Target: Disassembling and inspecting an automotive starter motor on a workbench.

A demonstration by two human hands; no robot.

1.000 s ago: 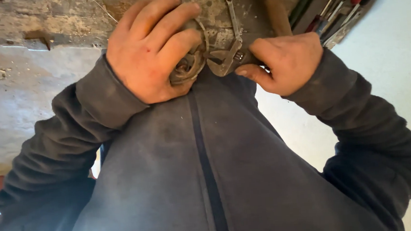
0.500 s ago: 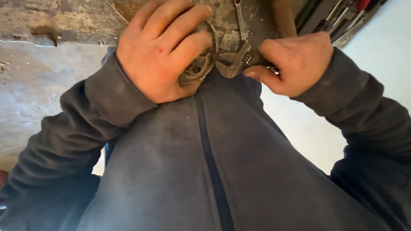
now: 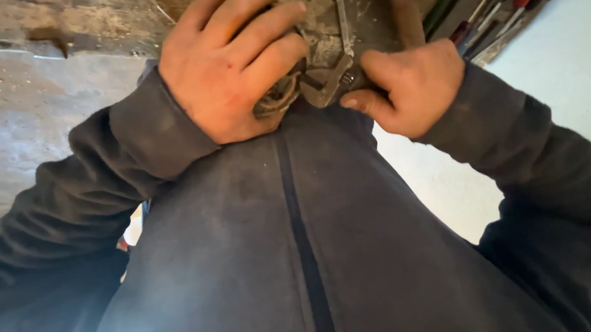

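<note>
Jacket: a dark, dusty zip-up jacket (image 3: 302, 256) fills the lower part of the view, its zip line running up the middle toward the hands; both sleeves come in from the sides.
Left hand: the left hand (image 3: 230, 70) sits just above the jacket's collar edge, fingers curled down and clenched over a small, rusty coiled part (image 3: 277, 98) — only the lower edge of that part shows beneath the fingers, so its kind cannot be told.
Right hand: the right hand (image 3: 411, 85) is closed in a fist beside it, thumb pointing inward, grasping the handle end of an adjustable wrench (image 3: 328, 80).
Wrench: its worn metal head lies between the two hands, jaws turned toward the coiled part and touching or nearly touching it — which of the two cannot be told.
Spanner: a slim, plain spanner (image 3: 342, 24) lies just beyond the wrench head, its ring end pointing away.
Bench: a stained, gritty workbench (image 3: 47, 86) spreads behind the hands, with a rusty bar (image 3: 406, 12) above the right hand.
Far tools: red- and dark-handled tools (image 3: 499, 6) lie in a bundle at the far right corner.
</note>
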